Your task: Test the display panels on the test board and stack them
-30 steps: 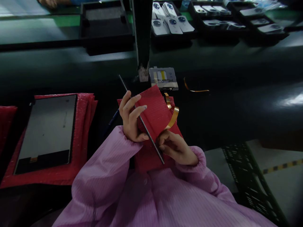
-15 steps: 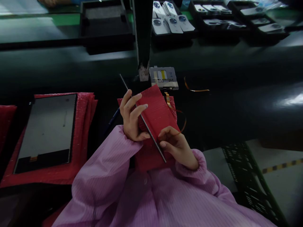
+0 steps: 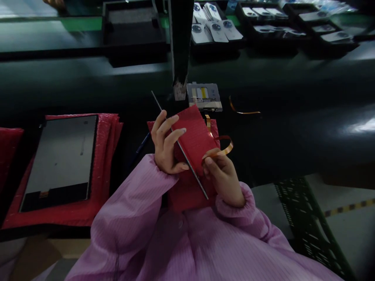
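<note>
My left hand (image 3: 167, 146) is curled around a long, thin grey piece (image 3: 191, 168), which slants down to the right. It shows only as a narrow bar, and I cannot tell whether it is a panel seen edge-on. A red bubble-wrap sheet (image 3: 193, 132) lies right beside it, partly behind my fingers. Between thumb and fingertips, my right hand (image 3: 224, 175) pinches an orange flex cable (image 3: 227, 148) that loops out to the right. The cable's upper part passes along the red sheet's right edge.
A grey display panel (image 3: 63, 156) rests on stacked red bubble wrap (image 3: 102, 187) at left. Beyond my hands are a dark post (image 3: 179, 47), a silver module (image 3: 205, 95) and a loose orange flex strip (image 3: 244, 112). A blue pen (image 3: 142, 144) lies left. Black trays (image 3: 213, 43) line the back.
My right fingers have closed on the flex cable, and its loop has turned its broad side toward me. My left hand keeps the same hold, and the view has shifted slightly.
</note>
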The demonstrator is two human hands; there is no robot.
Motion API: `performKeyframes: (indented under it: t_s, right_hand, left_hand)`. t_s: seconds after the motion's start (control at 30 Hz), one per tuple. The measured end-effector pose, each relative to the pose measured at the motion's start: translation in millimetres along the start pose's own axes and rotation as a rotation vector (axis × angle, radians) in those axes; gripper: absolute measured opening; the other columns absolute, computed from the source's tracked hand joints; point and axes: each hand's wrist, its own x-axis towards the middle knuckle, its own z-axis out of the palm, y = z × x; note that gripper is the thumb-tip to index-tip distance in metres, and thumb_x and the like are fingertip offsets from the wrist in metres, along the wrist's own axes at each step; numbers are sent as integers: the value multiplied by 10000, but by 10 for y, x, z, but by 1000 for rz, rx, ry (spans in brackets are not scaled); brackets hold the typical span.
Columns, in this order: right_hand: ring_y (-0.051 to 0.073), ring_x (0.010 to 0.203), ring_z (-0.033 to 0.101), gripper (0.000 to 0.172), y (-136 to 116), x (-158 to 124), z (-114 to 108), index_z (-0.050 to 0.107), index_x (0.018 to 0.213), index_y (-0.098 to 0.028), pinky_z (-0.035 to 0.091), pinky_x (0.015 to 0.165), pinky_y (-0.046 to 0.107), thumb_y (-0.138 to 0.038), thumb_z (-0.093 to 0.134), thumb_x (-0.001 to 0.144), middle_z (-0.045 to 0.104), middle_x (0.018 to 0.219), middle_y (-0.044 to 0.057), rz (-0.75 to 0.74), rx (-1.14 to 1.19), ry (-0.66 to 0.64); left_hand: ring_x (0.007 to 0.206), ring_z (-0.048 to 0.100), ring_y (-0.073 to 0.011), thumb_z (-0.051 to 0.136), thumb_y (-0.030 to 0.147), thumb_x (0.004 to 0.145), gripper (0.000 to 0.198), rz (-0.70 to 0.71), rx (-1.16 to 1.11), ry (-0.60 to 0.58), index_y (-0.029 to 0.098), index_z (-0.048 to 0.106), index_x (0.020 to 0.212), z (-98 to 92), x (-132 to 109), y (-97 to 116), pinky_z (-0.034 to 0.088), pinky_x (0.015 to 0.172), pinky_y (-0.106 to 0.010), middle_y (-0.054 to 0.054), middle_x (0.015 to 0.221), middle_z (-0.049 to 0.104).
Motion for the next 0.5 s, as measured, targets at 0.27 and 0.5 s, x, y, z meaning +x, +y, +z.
performKeyframes:
  t_s: [0.27,0.5]
  right_hand:
    - [88,497,468,501,-155,102,-342,654,788,-243,424,462,195,-693,459,886,486,594,-35,-84,288,246]
    - [326,1403,383,921,128,-195,-333,299,1513,-280,375,1136,518,-790,530,782,390,1520,98,-492,-560,-354]
  left_hand:
    - [1422,358,-311,139,828,819,751,-58,64,-56,296,462,1239,-4,-17,27,290,1177,-543,-77,1358,526]
    - [1486,232,-345,140,802,843,804,-56,64,-227,263,361,1397,-28,65,57,248,1176,-591,-123,1497,404]
